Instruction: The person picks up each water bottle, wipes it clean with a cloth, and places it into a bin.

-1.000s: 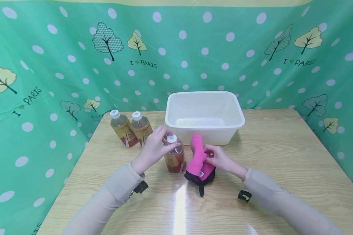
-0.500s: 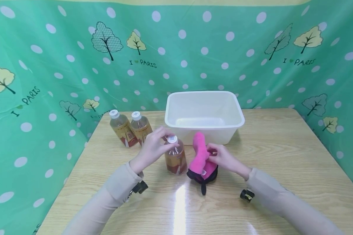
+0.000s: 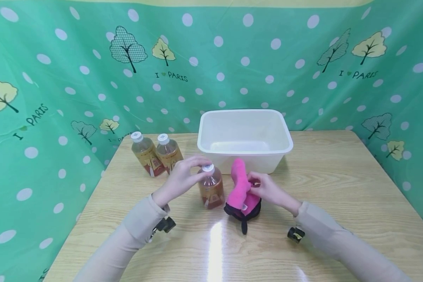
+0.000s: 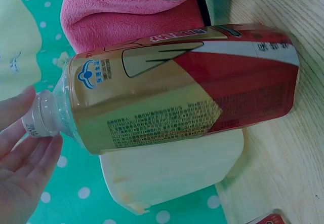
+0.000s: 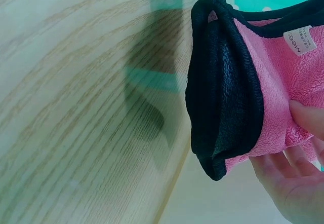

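Observation:
A clear-necked drink bottle (image 3: 212, 189) with a gold and red label and white cap stands upright on the table. My left hand (image 3: 181, 176) holds it by the cap, thumb on one side and fingers on the other; the left wrist view shows the cap (image 4: 41, 117) between them. Just right of the bottle is a bunched pink fleece cloth (image 3: 238, 194) with black edging, a loop and a white label (image 5: 300, 40). Thumb and fingers of my right hand (image 3: 266, 190) pinch its pink side. What lies inside its folds is hidden.
A white plastic bin (image 3: 244, 161) stands behind the bottle and cloth, near the green dotted curtain (image 3: 218, 58). Two similar bottles, one further left (image 3: 149, 156) and one beside it (image 3: 170, 154), stand at the table's back left. The wooden table (image 3: 338, 188) extends to the right.
The bottle has shifted slightly to the right, with my left hand at its cap. The pink cloth and my right hand moved a little right, then stayed still.

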`<state>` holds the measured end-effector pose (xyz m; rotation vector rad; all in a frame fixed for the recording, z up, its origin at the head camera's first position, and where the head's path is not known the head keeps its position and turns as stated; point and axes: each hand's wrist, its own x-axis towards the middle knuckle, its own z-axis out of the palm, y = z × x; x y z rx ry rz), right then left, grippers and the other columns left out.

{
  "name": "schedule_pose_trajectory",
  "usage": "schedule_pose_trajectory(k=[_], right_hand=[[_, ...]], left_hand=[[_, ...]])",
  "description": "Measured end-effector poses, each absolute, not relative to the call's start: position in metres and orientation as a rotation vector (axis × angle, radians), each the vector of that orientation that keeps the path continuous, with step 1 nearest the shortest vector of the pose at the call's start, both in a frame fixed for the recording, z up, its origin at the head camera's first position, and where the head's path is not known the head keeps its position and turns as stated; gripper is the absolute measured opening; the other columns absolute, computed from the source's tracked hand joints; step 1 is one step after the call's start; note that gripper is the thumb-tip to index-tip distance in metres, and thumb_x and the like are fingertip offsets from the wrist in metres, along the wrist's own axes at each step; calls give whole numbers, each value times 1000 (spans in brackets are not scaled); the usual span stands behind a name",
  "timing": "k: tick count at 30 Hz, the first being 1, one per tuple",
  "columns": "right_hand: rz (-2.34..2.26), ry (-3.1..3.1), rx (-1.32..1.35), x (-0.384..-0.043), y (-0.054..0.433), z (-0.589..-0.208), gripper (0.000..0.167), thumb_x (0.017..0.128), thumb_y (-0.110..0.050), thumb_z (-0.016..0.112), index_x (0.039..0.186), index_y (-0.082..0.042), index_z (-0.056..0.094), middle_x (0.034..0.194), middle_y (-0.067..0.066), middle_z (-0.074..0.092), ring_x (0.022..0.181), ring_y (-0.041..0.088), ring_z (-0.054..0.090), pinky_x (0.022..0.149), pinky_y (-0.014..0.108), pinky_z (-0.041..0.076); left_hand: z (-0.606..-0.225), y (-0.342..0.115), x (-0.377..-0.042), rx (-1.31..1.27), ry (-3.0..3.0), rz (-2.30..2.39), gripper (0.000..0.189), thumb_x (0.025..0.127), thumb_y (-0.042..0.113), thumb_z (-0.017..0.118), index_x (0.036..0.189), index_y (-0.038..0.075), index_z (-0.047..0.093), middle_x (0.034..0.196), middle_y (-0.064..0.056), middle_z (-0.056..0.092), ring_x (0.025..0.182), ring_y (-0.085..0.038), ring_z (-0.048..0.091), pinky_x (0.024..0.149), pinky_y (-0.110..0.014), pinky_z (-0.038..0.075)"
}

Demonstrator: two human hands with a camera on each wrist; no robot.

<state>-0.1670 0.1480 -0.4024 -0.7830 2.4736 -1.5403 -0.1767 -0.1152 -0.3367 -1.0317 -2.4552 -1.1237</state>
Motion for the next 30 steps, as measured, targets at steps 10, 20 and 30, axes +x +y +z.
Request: schedule_pose_trajectory(k=[10,20,30], right_hand=[[-1544,2459,-779,-167,145,-403,14,75,11,56,86,3,57,88,13,58,90,31,58,77,33,52],[-1549,2450,-775,-168,142,-404,14,75,11,56,87,3,57,89,14,58,92,33,57,80,36,51],[-1542,2486,-755,-170,134,-391,15,75,10,57,88,2,58,88,12,60,93,32,58,80,34,51]], left_hand=[[-338,-118,-178,-1129,-2474,-1180,28,76,3,66,104,0,63,109,-11,61,104,-22,56,92,-28,43],[-340,-120,-179,-1140,-2498,-1219,27,79,4,64,105,2,62,113,-9,59,108,-20,53,94,-28,42],[-343,-120,-182,-1181,-2476,-1256,24,79,1,62,103,1,62,113,-11,59,105,-21,55,90,-26,45]])
